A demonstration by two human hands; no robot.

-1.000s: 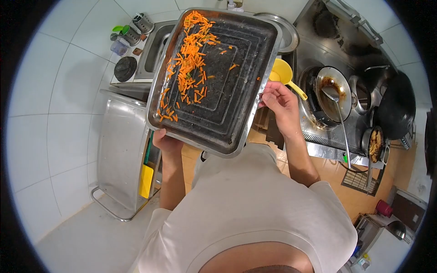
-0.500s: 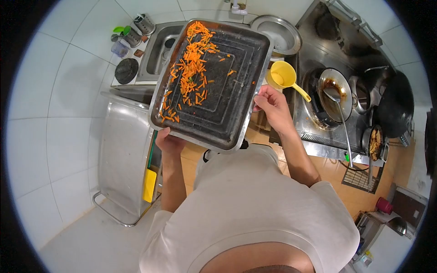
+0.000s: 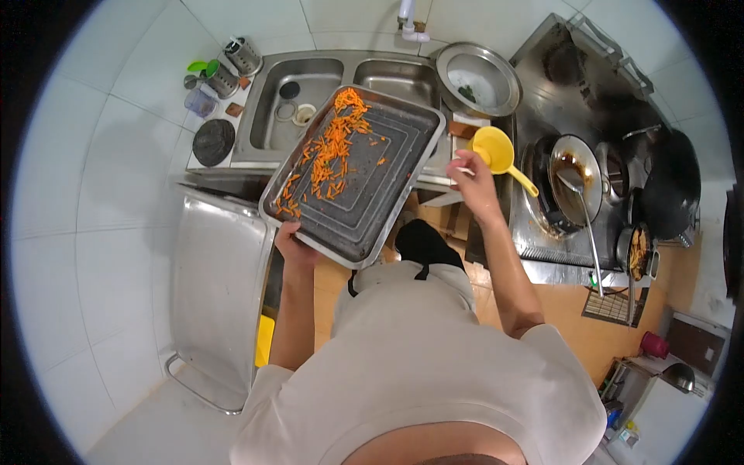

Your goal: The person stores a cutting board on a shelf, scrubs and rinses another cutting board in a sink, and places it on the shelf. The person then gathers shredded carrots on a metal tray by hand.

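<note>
My left hand (image 3: 292,246) grips the near left edge of a dark metal baking tray (image 3: 364,203) and holds it tilted above the edge of the sink counter. Orange carrot strips (image 3: 332,153) with a few green bits lie along the tray's left side. My right hand (image 3: 473,177) is off the tray. It reaches over the counter and touches the bowl of a yellow plastic scoop (image 3: 494,147). Whether its fingers grip the scoop is not visible.
A steel double sink (image 3: 310,97) lies beyond the tray, with a round metal basin (image 3: 478,77) to its right. On the stove are a wok with brown sauce (image 3: 577,177), a ladle (image 3: 585,225) and a black wok (image 3: 670,194). A steel cart (image 3: 221,294) stands at the left.
The tray has dropped lower and further from my head, toward the sink. My right hand let go of the tray's right edge and moved to the yellow scoop.
</note>
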